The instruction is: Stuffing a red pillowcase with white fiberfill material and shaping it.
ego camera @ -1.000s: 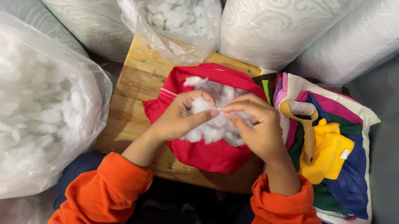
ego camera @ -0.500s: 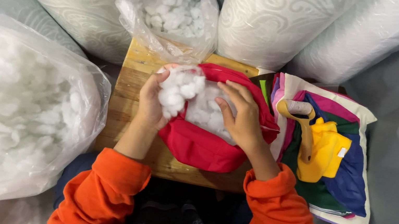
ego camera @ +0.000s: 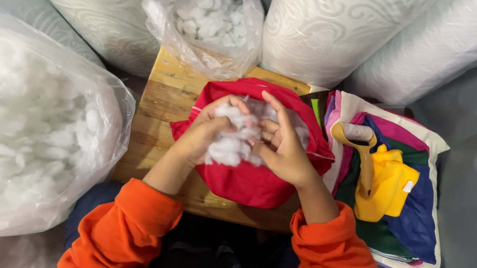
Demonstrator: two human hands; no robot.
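Note:
A red fabric cover (ego camera: 247, 182) lies open on a small wooden table (ego camera: 158, 103), with white fluffy stuffing (ego camera: 230, 145) in its mouth. My left hand (ego camera: 204, 132) is curled over a clump of that stuffing and presses it down into the cover. My right hand (ego camera: 281, 143) rests against the stuffing from the right, fingers spread and raised, holding the cover's opening apart. Both sleeves are orange.
A large clear bag of white stuffing (ego camera: 12, 132) fills the left. A smaller bag of stuffing (ego camera: 209, 16) stands behind the table. Big white patterned rolls (ego camera: 324, 24) rise at the back. A stack of coloured fabric pieces (ego camera: 395, 182) with a yellow-handled tool (ego camera: 362, 146) lies right.
My left hand, which held a clump of stuffing up at the cover's left edge, has come down and pushed it into the opening. My right hand shifted slightly toward it.

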